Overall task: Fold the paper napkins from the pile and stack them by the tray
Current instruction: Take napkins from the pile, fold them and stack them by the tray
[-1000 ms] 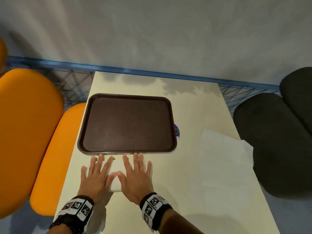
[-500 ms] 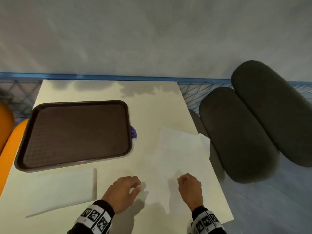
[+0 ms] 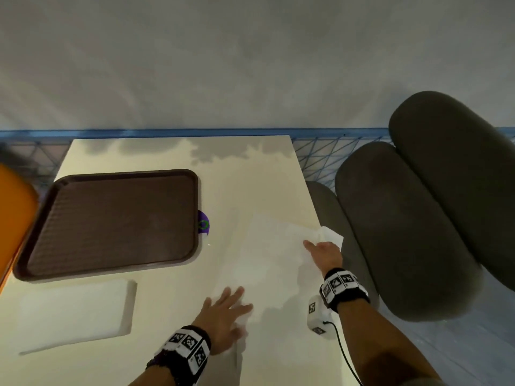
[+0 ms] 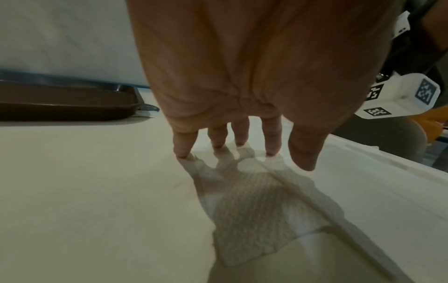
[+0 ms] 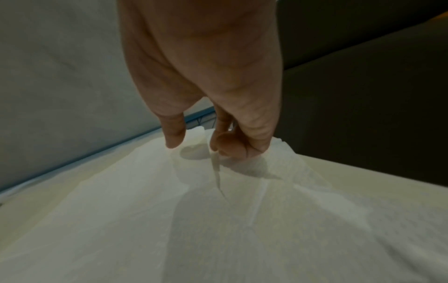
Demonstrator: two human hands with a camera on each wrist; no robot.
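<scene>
While the left hand (image 3: pixel 223 316) lies flat pinning the napkin (image 3: pixel 267 254), the right hand (image 3: pixel 324 253), at two o'clock, pinches its far corner, seemingly to fold.

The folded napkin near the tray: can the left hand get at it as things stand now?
Probably yes. The folded napkin lies flat on the table, in front of the tray, with nothing on it. The left hand presses flat on the open napkin, and only bare table lies between.
</scene>
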